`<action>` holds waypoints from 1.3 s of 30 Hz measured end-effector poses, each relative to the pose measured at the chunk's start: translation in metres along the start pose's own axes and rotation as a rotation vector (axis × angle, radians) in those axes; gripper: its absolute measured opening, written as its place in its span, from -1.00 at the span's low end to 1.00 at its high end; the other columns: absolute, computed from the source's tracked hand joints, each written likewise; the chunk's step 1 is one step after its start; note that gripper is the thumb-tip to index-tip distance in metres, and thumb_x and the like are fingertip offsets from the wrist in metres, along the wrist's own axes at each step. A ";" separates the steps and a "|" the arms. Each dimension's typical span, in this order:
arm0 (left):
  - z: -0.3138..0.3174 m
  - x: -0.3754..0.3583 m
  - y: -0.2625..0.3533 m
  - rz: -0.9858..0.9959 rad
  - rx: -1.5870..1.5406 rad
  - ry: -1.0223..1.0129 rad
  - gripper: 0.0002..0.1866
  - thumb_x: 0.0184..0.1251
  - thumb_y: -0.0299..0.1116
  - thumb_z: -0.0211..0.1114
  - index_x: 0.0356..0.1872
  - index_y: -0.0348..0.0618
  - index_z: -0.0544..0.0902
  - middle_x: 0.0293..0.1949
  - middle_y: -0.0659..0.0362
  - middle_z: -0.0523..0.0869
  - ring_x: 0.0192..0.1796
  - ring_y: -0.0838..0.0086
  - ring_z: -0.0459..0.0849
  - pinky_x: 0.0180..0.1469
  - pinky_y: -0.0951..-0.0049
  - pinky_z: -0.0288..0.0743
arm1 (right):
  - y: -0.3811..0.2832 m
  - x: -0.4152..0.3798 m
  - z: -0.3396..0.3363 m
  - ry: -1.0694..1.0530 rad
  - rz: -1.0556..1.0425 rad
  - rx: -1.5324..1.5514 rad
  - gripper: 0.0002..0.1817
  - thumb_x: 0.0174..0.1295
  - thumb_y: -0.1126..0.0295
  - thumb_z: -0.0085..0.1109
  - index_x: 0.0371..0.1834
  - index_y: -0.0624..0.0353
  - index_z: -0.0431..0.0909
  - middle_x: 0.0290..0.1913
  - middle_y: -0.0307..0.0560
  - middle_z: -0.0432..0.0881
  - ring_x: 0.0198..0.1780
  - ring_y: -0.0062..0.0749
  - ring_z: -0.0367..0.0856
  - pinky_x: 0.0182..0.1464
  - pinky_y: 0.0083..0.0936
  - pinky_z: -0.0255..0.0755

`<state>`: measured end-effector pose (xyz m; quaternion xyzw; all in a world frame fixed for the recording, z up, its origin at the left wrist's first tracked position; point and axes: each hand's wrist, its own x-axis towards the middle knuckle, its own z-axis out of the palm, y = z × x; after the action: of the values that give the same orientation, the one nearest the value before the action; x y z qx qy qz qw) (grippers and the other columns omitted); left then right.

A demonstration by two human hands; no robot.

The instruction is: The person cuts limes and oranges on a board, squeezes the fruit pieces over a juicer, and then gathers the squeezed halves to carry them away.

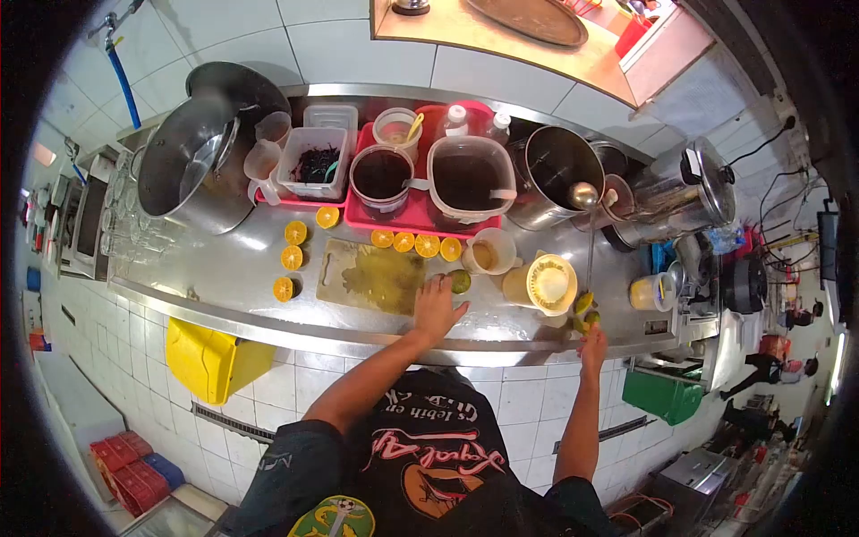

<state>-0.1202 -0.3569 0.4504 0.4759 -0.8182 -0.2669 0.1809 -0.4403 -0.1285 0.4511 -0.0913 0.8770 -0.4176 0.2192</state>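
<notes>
Fingers of the left hand [437, 309] spread over a round green citrus [460, 281]; right hand [591, 340] clutches rind scraps [584, 310] beside the steel counter [250, 268].

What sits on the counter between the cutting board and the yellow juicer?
In the head view, a green citrus fruit under the left hand lies between the cutting board and the yellow juicer; the rest is bare steel.

Left hand [437, 309] flat, fingers spread, arm extended, right hand [591, 338] closed, forearm raised
</notes>
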 end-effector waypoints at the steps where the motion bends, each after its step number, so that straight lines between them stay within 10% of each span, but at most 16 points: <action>1: 0.004 0.006 -0.001 0.006 0.004 0.001 -0.43 0.05 -0.12 0.43 0.06 -0.16 0.48 0.00 0.00 0.54 0.11 0.13 0.52 0.14 0.11 0.37 | -0.009 -0.005 0.002 0.002 0.000 0.007 -0.42 0.42 -0.12 -0.09 0.00 0.27 0.50 -0.50 -0.17 0.49 -0.56 -0.50 0.47 -0.61 -0.59 0.27; 10: 0.006 0.020 -0.012 0.050 0.215 -0.076 -0.43 -0.01 -0.16 0.44 0.03 -0.16 0.49 -0.05 0.03 0.61 -0.01 0.15 0.63 -0.01 0.16 0.50 | -0.123 -0.073 0.012 0.039 -0.401 0.110 -0.62 0.41 0.18 0.06 0.10 0.25 0.48 -0.31 -0.20 0.55 -0.34 -0.56 0.50 -0.35 -0.61 0.41; 13: -0.010 0.012 -0.021 -0.100 -0.172 -0.220 -0.52 0.20 -0.11 0.29 0.08 -0.13 0.49 -0.09 0.04 0.66 -0.11 0.22 0.67 -0.06 0.23 0.54 | -0.148 -0.103 0.020 -0.075 -0.479 0.128 -0.67 0.37 0.27 0.11 0.07 0.25 0.52 -0.28 -0.18 0.58 -0.34 -0.61 0.50 -0.30 -0.62 0.40; 15: -0.020 0.010 -0.029 -0.643 -1.733 -0.788 -0.52 0.33 0.01 0.09 0.09 -0.13 0.49 -0.16 0.13 0.69 -0.27 0.37 0.64 -0.18 0.36 0.51 | -0.153 -0.115 0.025 -0.203 -0.616 0.062 -0.72 0.31 0.36 0.15 0.02 0.25 0.56 -0.30 -0.17 0.58 -0.37 -0.64 0.50 -0.31 -0.63 0.38; 19: -0.062 0.014 0.004 -0.477 -1.915 -0.897 -0.54 0.39 0.00 0.04 0.08 -0.14 0.52 -0.15 0.18 0.67 -0.31 0.46 0.58 -0.23 0.45 0.46 | -0.182 -0.138 0.032 -0.277 -0.632 0.115 -0.75 0.28 0.39 0.17 -0.02 0.24 0.59 -0.29 -0.17 0.59 -0.39 -0.62 0.51 -0.33 -0.65 0.37; 23: -0.097 0.042 0.090 -0.148 -1.170 -0.632 -0.62 0.27 -0.17 0.24 0.02 -0.16 0.55 -0.16 0.14 0.66 -0.29 0.41 0.59 -0.21 0.42 0.46 | -0.196 -0.136 0.030 -0.252 -0.686 0.117 -0.73 0.25 0.40 0.20 -0.01 0.23 0.59 -0.26 -0.17 0.57 -0.38 -0.60 0.51 -0.31 -0.65 0.38; 25: -0.107 0.050 0.132 0.389 -0.565 -0.167 -0.60 0.06 -0.30 0.45 -0.06 -0.16 0.57 -0.18 0.07 0.63 -0.23 0.33 0.60 -0.17 0.37 0.46 | -0.199 -0.127 0.032 -0.126 -0.713 0.159 -0.69 0.24 0.38 0.23 0.02 0.23 0.56 -0.18 -0.12 0.56 -0.29 -0.56 0.53 -0.29 -0.64 0.40; 28: -0.069 0.065 0.155 0.584 -0.363 0.018 -0.51 -0.08 -0.31 0.48 -0.04 -0.13 0.58 -0.18 0.09 0.60 -0.09 0.19 0.59 -0.06 0.28 0.42 | -0.218 -0.126 0.028 -0.148 -0.739 -0.062 -0.63 0.20 0.36 0.26 0.06 0.23 0.53 -0.08 -0.02 0.55 -0.15 -0.35 0.56 -0.19 -0.47 0.45; 32: -0.045 0.068 0.163 0.559 -0.202 -0.005 -0.46 -0.19 -0.33 0.48 -0.04 -0.11 0.58 -0.07 0.09 0.56 0.05 0.19 0.52 0.02 0.19 0.32 | -0.212 -0.103 0.044 -0.116 -0.860 -0.298 -0.51 0.02 0.37 0.37 0.06 0.24 0.51 -0.03 0.12 0.55 0.02 0.06 0.53 0.10 -0.15 0.37; 39: -0.030 0.063 0.149 0.537 -0.296 0.054 -0.16 -0.19 -0.20 0.55 0.24 -0.17 0.42 0.11 -0.01 0.48 0.16 0.15 0.48 0.17 0.16 0.29 | -0.232 -0.095 0.049 -0.170 -0.746 -0.532 -0.48 -0.01 0.37 0.40 0.07 0.25 0.53 -0.03 0.11 0.59 0.02 0.03 0.56 0.08 -0.20 0.41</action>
<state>-0.2357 -0.3602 0.5676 0.2182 -0.8619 -0.3128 0.3341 -0.3386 -0.2767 0.6328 -0.4876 0.8397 -0.2197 0.0943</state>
